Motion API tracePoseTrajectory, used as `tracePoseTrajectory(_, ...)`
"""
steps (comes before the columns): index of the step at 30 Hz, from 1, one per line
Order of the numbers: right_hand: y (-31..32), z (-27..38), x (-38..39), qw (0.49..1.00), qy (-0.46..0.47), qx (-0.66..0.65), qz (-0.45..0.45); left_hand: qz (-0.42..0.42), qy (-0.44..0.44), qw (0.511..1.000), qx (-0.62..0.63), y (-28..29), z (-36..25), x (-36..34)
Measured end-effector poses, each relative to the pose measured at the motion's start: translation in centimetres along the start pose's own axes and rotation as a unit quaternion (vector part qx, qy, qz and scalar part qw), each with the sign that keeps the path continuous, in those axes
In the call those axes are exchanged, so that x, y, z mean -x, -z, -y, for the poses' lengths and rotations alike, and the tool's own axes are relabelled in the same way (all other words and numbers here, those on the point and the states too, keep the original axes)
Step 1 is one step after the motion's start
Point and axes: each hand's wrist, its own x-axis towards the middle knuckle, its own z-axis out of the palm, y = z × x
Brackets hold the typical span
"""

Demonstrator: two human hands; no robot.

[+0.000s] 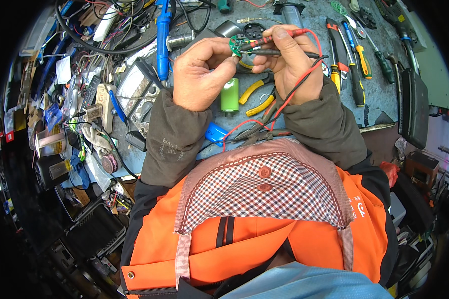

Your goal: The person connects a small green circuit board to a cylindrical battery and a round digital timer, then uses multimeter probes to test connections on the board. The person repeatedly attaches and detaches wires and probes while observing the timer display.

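Observation:
My left hand (204, 72) pinches a small round green circuit board (238, 46) between thumb and fingers. In my right hand (295, 62) are two test probes, a red one (279, 38) above a black one (269, 52), held side by side like chopsticks. Their tips point left at the board and look to be touching it; the exact contact is too small to see. Red and black leads trail from the probes down toward my apron. Below my left hand a green cylindrical battery cell (230, 95) stands on the bench, next to yellow-handled pliers (257, 97).
Screwdrivers (361, 60) and other hand tools lie on the bench at the right. A blue soldering-iron-like tool (163, 40) lies left of my hands. Cables, parts and a remote control (91, 87) crowd the left side. The bench's front edge (379, 127) shows at the right.

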Motion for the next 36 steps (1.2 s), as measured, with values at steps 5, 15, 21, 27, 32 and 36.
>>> tracePoseTrajectory(5,0.1,0.3,0.3,0.996,0.078,-0.039,0.010,-0.025,0.025,0.999,0.015,0.1,-0.2,0.1)
tracePoseTrajectory(15,-0.3,1.2,0.8,0.979,0.145,0.142,0.031,-0.037,0.045,0.998,0.026,0.1,-0.7,0.1)
tracePoseTrajectory(21,-0.2,2.1,1.2,0.985,0.042,0.169,-0.003,-0.036,0.042,0.998,0.037,0.0,-0.8,0.0)
tracePoseTrajectory(27,-0.4,2.5,1.0,0.985,0.043,0.167,0.013,-0.043,0.040,0.998,0.011,0.6,-1.2,-0.3)
tracePoseTrajectory(32,-0.1,3.1,1.1,0.945,0.054,0.293,0.135,-0.075,0.039,0.996,0.005,1.1,-1.4,-0.3)
tracePoseTrajectory(36,0.2,1.4,0.4,0.797,0.200,0.510,0.256,-0.099,0.062,0.993,0.015,1.8,-1.4,-0.5)
